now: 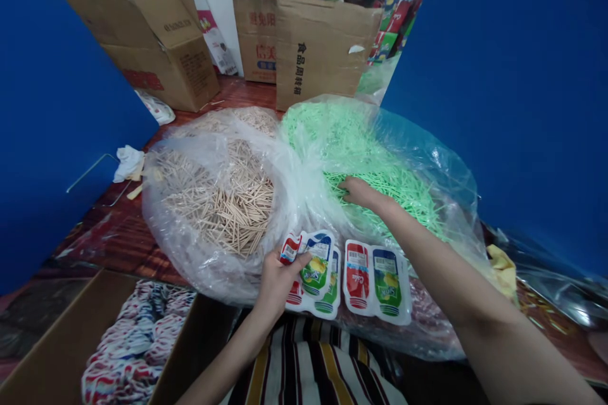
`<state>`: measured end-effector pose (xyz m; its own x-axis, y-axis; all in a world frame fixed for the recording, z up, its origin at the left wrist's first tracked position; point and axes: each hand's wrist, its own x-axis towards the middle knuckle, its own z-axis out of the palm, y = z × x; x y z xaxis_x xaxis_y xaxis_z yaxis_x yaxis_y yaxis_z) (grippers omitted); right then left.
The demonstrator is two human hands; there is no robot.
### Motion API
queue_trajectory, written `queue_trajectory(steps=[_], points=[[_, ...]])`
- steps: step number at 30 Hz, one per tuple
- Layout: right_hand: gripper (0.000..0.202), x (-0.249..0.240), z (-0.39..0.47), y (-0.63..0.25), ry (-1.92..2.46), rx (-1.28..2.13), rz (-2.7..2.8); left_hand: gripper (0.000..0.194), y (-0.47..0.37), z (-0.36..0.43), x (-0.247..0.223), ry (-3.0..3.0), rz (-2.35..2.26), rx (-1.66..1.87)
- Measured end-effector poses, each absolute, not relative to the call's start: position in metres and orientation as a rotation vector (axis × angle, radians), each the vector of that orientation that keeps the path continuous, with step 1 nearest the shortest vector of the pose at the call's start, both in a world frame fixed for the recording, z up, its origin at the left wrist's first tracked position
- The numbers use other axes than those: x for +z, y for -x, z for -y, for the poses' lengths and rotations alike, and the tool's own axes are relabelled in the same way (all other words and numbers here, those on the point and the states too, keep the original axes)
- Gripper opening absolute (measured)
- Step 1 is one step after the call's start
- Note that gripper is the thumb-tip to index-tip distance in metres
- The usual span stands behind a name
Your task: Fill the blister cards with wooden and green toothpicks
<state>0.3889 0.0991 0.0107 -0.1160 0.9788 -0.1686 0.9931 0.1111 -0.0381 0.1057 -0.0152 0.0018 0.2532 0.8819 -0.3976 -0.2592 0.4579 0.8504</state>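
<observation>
My left hand [281, 275] grips a red-and-green printed packet [317, 264] with a cola side and a sprite side, thumb on top. Under it lies another such packet [331, 291], and a third packet [388, 281] rests to the right on the clear plastic. My right hand [354, 192] reaches into a big clear bag of light green sticks [399, 186], fingertips bent down among them; whether they pinch any is too small to tell. Left of it, an open clear bag holds beige sticks [242, 212].
An open carton [85, 323] at the lower left holds stacked packets. Cardboard boxes [325, 50] stand at the back. Blue panels [513, 76] rise on both sides. A white cloth [127, 163] and bent wire lie at left, a yellow cloth [502, 271] at right.
</observation>
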Motion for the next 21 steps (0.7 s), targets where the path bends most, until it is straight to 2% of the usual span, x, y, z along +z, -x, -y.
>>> queue_trajectory(steps=[5, 14, 17, 21], points=[[0.014, 0.008, -0.097, -0.385, -1.999, -0.172, -2.291, 0.030, -0.102, 0.014, 0.000, -0.733, -1.041, 0.895], [0.019, 0.029, -0.063, -0.410, -2.297, -0.104, -2.289, 0.031, -0.100, 0.011, -0.001, -0.760, -1.031, 0.896], [0.021, 0.031, -0.057, -0.417, -2.394, -0.179, -2.310, 0.031, -0.103, 0.011, -0.001, -0.779, -1.045, 0.893], [0.033, 0.020, -0.060, -0.415, -2.512, -0.364, -2.358, 0.030, -0.105, 0.013, 0.001, -0.778, -1.030, 0.895]])
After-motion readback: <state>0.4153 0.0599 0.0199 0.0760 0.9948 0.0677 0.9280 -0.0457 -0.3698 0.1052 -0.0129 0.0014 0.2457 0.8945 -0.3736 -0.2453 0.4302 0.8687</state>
